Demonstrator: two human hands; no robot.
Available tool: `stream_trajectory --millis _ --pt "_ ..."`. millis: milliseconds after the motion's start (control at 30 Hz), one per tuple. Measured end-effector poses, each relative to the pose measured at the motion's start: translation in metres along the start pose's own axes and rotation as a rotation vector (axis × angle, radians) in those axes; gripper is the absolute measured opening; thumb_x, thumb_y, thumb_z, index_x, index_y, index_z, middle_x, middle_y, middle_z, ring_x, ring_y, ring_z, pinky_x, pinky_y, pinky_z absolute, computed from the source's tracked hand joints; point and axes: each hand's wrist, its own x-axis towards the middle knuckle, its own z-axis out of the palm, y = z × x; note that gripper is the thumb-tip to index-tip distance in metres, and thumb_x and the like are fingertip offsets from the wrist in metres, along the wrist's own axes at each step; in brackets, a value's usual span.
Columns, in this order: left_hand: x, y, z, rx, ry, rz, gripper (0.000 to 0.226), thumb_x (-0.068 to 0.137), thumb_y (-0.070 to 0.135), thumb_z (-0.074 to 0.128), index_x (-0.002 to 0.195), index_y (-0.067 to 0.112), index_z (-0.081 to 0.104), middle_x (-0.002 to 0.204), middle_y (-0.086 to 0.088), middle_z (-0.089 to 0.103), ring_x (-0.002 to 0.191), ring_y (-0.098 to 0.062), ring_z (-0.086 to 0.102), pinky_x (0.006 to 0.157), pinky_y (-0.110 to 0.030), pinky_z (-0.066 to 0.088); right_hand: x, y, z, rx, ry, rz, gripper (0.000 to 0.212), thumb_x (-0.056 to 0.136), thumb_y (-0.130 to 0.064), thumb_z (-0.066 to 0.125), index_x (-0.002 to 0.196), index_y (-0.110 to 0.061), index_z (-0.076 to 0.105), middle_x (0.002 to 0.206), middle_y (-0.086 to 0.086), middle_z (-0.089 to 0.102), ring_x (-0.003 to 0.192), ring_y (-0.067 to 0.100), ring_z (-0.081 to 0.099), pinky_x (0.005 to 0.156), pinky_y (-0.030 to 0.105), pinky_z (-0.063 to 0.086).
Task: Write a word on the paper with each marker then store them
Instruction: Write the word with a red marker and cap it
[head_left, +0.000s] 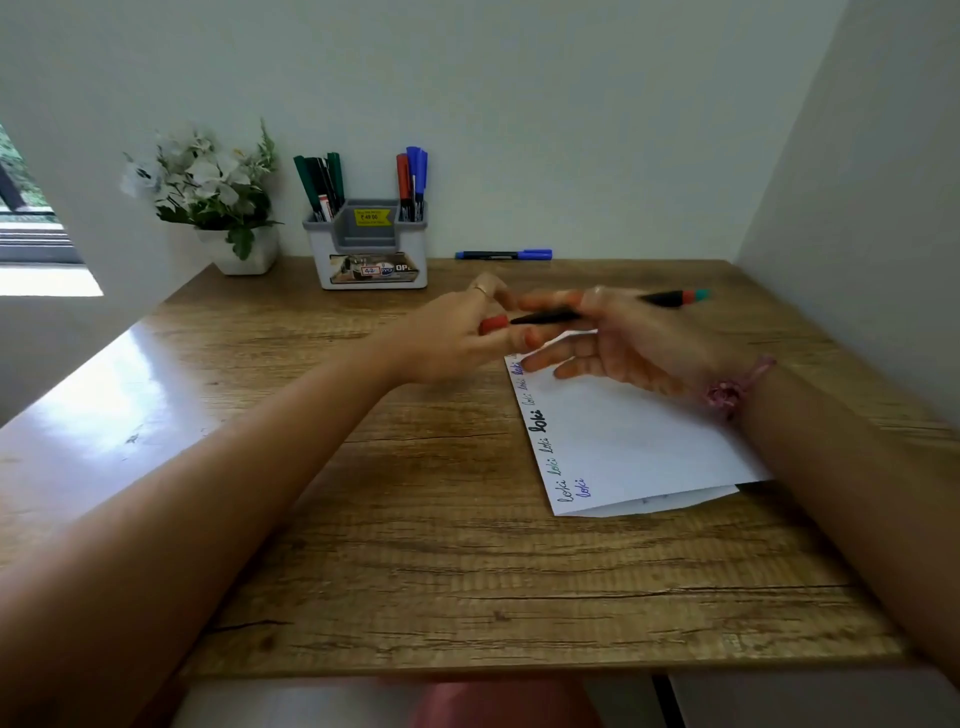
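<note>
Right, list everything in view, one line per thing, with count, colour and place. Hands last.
Desk: one, brown wood grain, fills the foreground.
Paper: one, white, right of centre on the desk, words down its left edge.
Organiser: one, white and grey, back of the desk by the wall.
Stored markers: green and black at its left, red and blue at its right; count unclear.
Blue marker: one, lying behind and to the right of the organiser.
Flower pot: one, white, back left.
Red cap: one, in left hand.
Black marker: one, in right hand.
Left hand: pinches cap.
Right hand: holds marker.
</note>
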Motion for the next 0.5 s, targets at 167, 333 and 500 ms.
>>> stream_trajectory --millis 167,333,500 --pt "-0.004 -0.013 -0.004 0.09 -0.178 -0.149 0.076 0.078 0.063 0.053 0.139 0.024 0.029 0.139 -0.002 0.045 0.113 -0.013 0.046 0.087 -0.025 0.038 0.002 0.017 -0.003 0.135 0.342 -0.074 0.039 0.093 -0.023 0.031 0.093 -0.005 0.065 0.06 0.006 0.059 0.054 0.015 0.056 0.052 0.024 0.044" --pt "-0.003 0.003 0.007 0.206 -0.41 -0.159 0.085 0.075 0.069 0.05 0.145 0.034 0.018 0.131 -0.005 0.047 0.107 -0.018 0.049 0.09 -0.029 0.04 0.006 0.027 0.01 -0.008 0.509 -0.013 0.031 0.093 -0.021 0.038 0.081 -0.011 0.065 0.052 0.0 0.048 0.048 0.011 0.044 0.047 0.023 0.037" --pt "-0.008 0.001 -0.001 0.332 -0.498 -0.219 0.092 0.068 0.073 0.05 0.146 0.044 0.011 0.149 -0.007 0.021 0.132 -0.029 0.03 0.108 -0.042 0.026 0.002 0.02 0.018 -0.033 0.416 -0.005 0.027 0.094 -0.017 0.038 0.093 -0.01 0.064 0.057 0.002 0.054 0.051 0.012 0.052 0.05 0.023 0.043"
